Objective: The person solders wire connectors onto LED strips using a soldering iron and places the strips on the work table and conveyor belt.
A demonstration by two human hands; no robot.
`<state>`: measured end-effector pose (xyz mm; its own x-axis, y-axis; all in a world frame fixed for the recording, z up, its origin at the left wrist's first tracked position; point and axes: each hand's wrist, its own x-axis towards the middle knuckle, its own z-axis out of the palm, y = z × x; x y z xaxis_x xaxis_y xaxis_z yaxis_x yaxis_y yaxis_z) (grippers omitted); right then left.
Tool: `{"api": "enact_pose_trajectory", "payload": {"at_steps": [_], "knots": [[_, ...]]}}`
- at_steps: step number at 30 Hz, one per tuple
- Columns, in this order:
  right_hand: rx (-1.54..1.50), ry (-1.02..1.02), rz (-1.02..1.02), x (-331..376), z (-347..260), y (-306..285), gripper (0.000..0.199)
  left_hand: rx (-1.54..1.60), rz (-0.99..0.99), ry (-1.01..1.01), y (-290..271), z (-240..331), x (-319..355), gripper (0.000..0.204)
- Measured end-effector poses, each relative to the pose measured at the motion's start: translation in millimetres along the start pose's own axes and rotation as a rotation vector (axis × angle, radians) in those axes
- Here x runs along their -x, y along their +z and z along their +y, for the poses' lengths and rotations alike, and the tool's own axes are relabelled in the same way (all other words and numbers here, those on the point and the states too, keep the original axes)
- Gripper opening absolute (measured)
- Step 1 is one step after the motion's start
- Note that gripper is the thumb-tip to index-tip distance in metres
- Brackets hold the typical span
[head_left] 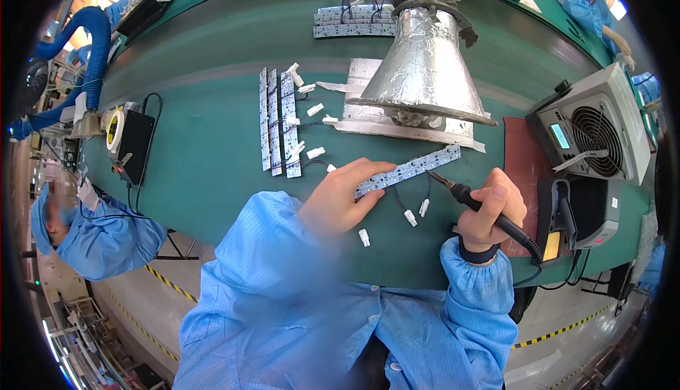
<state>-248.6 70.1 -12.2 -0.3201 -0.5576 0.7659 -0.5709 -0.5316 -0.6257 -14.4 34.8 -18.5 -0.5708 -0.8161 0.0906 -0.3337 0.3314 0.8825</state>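
Note:
My left hand [346, 195] pinches the left end of a long narrow circuit board strip [418, 166], which slants up to the right above the green table. Closed around the handle of a soldering iron [498, 221] is my right hand [494, 209]. The iron's tip points at the strip's lower edge, near where dark wires leave it; whether they touch I cannot tell. Those wires end in white connectors [410, 218] below the strip. Another white connector [365, 238] lies nearer to me. To the left, several similar strips [273, 122] lie side by side, with white connectors along their right.
A foil-covered fume hood [428, 71] hangs over the table's middle. More strips [354, 21] lie at the back. On the right stand a grey fan unit [591, 131] and a black soldering station [588, 213]. A black device [133, 145] stands left; co-workers [99, 230] sit around.

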Motion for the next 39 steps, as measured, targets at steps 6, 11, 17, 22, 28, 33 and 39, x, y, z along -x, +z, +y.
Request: {"api": "enact_pose_trajectory", "payload": {"at_steps": [6, 11, 17, 22, 28, 33, 39], "knots": [[-0.012, 0.013, -0.002, 0.3, -0.5, 1.5, 0.044, -0.001, -0.007, -0.016, 0.2, 1.2, -0.1, 0.041], [-0.020, 0.037, -0.027, 0.2, -0.8, 0.4, 0.044, 0.003, -0.014, -0.026, 0.1, 0.2, -0.2, 0.040], [-0.020, 0.036, -0.018, 0.7, -0.4, 1.9, 0.045, 0.009, -0.020, -0.028, 0.2, -0.6, -0.3, 0.040], [-0.022, 0.038, -0.012, 1.0, 0.0, 1.7, 0.045, 0.005, -0.019, -0.027, 0.4, -1.1, -0.3, 0.040], [-0.038, 0.035, 0.013, 1.0, 0.4, 1.6, 0.045, 0.003, -0.010, -0.018, 0.7, -1.2, -0.3, 0.040], [-0.010, 0.036, 0.000, 1.0, 0.2, 1.5, 0.044, 0.013, -0.005, -0.014, 1.0, -0.7, 0.2, 0.040], [-0.012, 0.027, 0.004, 0.5, 0.0, 2.8, 0.044, 0.012, -0.003, -0.006, 1.1, -0.2, 0.0, 0.040]]}}
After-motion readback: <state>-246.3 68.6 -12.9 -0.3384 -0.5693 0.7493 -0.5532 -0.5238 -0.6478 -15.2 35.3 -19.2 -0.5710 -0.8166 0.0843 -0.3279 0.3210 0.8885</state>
